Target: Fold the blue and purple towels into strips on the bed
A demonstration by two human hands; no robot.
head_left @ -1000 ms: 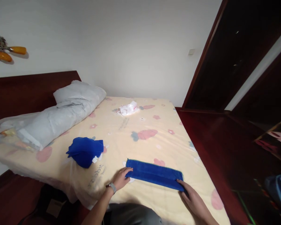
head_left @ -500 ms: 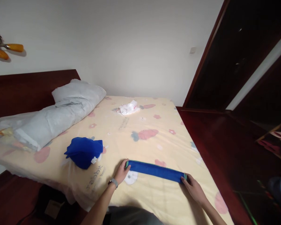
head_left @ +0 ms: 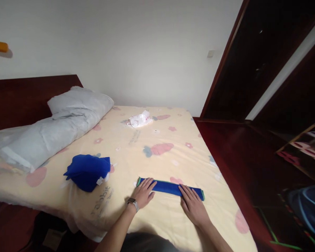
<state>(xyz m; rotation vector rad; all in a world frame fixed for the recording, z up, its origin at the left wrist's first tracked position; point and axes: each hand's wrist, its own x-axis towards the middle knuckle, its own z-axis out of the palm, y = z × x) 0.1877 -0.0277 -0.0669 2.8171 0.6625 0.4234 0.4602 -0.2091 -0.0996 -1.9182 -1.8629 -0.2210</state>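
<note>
A long narrow folded blue cloth (head_left: pixel 166 187) with green edging lies on the bed near me. My left hand (head_left: pixel 145 193) rests flat over its left part, a watch on the wrist. Across its right part lies my right hand (head_left: pixel 193 203), palm down with the fingers stretched out. Neither hand grips the cloth. To the left, a crumpled blue cloth (head_left: pixel 88 172) with a small white tag sits on the patterned sheet.
The bed sheet (head_left: pixel 136 154) is cream with printed carrots and flowers. A white plastic bag (head_left: pixel 140 119) lies near the wall. At the left is a rolled grey quilt (head_left: pixel 49 134) by the dark headboard (head_left: pixel 31 98). Slippers (head_left: pixel 307 149) are at the right.
Both hands have let go of the strip's ends and moved inward, now lying flat on top of it. The strip has come down flat onto the sheet. The view has shifted slightly right.
</note>
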